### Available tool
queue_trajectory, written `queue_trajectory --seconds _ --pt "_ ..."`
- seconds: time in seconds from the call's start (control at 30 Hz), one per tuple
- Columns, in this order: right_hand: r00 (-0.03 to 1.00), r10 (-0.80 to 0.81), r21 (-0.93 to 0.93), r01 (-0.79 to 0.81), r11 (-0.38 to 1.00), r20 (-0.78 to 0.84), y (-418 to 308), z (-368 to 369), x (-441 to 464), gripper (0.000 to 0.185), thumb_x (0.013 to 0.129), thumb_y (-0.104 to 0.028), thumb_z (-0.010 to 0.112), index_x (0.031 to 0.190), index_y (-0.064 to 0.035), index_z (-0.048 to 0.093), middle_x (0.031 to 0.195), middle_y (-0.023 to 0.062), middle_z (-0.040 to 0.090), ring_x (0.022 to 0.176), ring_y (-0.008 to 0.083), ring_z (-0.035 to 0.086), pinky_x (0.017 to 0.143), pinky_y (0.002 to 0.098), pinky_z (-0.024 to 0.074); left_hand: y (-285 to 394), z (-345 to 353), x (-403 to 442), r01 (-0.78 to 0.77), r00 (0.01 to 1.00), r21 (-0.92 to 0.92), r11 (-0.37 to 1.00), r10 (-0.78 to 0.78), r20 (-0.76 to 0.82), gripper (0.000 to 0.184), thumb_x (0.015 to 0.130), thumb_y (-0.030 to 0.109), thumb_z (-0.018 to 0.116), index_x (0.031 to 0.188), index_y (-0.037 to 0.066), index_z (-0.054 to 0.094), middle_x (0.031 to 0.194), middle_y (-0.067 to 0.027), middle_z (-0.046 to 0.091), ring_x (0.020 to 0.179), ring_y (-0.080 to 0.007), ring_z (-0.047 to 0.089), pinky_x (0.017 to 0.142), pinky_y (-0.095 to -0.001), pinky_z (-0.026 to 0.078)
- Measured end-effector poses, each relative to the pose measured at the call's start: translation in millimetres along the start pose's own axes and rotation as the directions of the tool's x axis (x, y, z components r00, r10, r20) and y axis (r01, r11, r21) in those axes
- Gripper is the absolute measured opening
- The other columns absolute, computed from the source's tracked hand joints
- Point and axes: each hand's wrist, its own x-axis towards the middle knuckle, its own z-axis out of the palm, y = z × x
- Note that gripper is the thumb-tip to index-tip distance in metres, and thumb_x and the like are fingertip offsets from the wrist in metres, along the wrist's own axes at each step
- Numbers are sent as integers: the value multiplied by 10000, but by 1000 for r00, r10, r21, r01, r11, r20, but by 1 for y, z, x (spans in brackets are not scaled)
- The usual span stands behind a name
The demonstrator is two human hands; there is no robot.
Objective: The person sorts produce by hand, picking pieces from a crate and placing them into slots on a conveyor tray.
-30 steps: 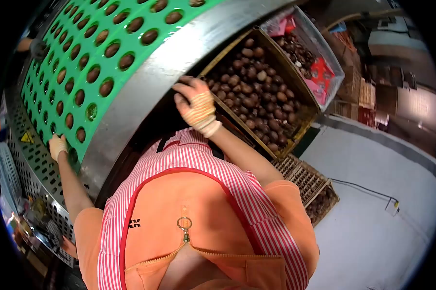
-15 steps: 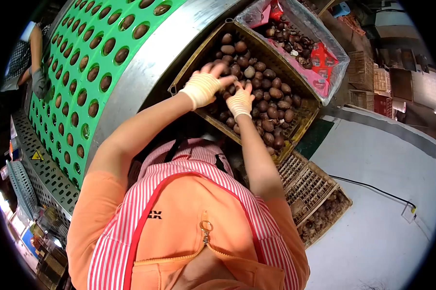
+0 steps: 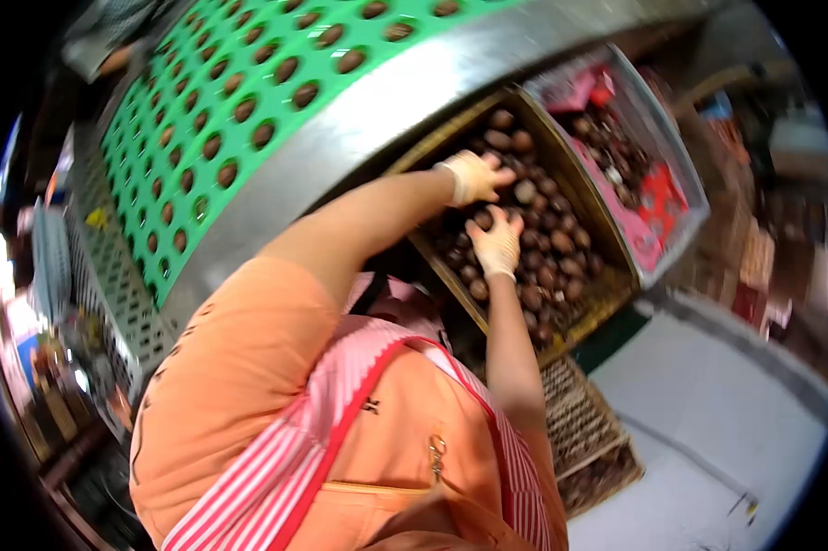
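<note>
Both my hands wear pale gloves with the fingertips bare, and both are inside a yellow-brown crate (image 3: 561, 349) of brown egg-shaped things (image 3: 561, 241). My left hand (image 3: 473, 176) lies over the pile by the crate's machine side, fingers spread. Just nearer to me, my right hand (image 3: 496, 246) bends its thumb and fingers around one brown egg-shaped thing (image 3: 483, 220); blur hides how firm the grip is. Past the crate stands a plastic-lined bin (image 3: 657, 262) with dark pieces and red and pink wrappers.
A green conveyor (image 3: 239, 147) with brown things in its holes runs at upper left, edged by a metal rim (image 3: 359, 119). Below the crate sits a woven basket (image 3: 584, 413). A cable (image 3: 680, 445) crosses the pale surface at right. Part of another person (image 3: 101, 55) shows at top left.
My view has turned, so the crate and conveyor appear further right. My hands stay over the pile, the right with fingers now curled around a brown thing. The other person's gloved hand has left the belt edge.
</note>
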Motion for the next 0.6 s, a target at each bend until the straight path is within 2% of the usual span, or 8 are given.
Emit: queue_trajectory --seconds 0.03,0.1,0.17,0.3,0.37,0.43,0.5,0.6 --pt "999 -28 -2 28 1000 17 1 1 -2 592 715 -404 764 1241 -182 611 1400 258 383 1225 445 482 1032 455 423 -1 11 5 109 991 -140 984 -118 -64 484 812 348 671 1264 238 534 1219 -190 511 976 -364 623 678 -472 561" --pt "997 -71 -31 71 997 -12 6 10 -8 587 715 -375 777 1244 -182 612 1377 262 399 1209 438 492 1018 451 430 2 4 2 151 987 -146 978 -157 -35 513 829 416 631 1283 224 490 1147 -212 581 873 -397 665 682 -504 547" --pt "999 -13 56 15 998 -32 3 13 -19 561 719 -337 778 1233 -176 621 1341 243 405 1173 432 516 957 465 466 8 7 4 220 975 -191 957 -219 23 496 818 386 628 1270 219 508 1189 -219 582 893 -402 670 719 -504 548" --pt "993 -91 90 98 991 -79 -6 12 -40 539 711 -279 821 1208 -174 642 1345 235 387 1161 418 525 977 434 458 8 19 -21 211 977 -224 952 -207 41 564 848 427 642 1346 223 470 1030 -217 669 931 -377 675 763 -472 543" --pt "992 -109 85 115 990 -68 -5 10 -43 576 682 -322 833 1207 -170 650 1340 274 404 1148 426 523 1001 438 438 9 22 -31 402 911 -395 826 -404 82 578 833 391 676 1356 232 490 1131 -233 612 948 -374 663 803 -453 546" --pt "1000 -19 83 19 996 2 -11 0 -44 597 676 -338 837 1216 -165 650 1313 273 443 1151 416 524 1006 437 436 11 4 -57 252 967 -230 940 -237 91 522 799 297 734 1275 182 553 1292 -244 449 1023 -408 616 846 -487 530" --pt "999 -51 46 50 998 18 -6 -5 -50 591 667 -348 847 1184 -124 670 1286 252 479 1143 391 527 995 430 445 22 -18 -87 285 923 -616 735 -383 -29 600 718 291 792 1270 201 575 1335 -231 366 1027 -420 596 876 -464 523" --pt "984 69 92 -85 992 163 -9 -22 -55 553 685 -322 845 1168 -110 679 1427 218 368 1237 385 476 990 473 471 25 -38 -157 5 777 -738 675 -467 -422 564 683 277 796 1196 132 613 1306 -235 429 1114 -408 539 966 -439 470"
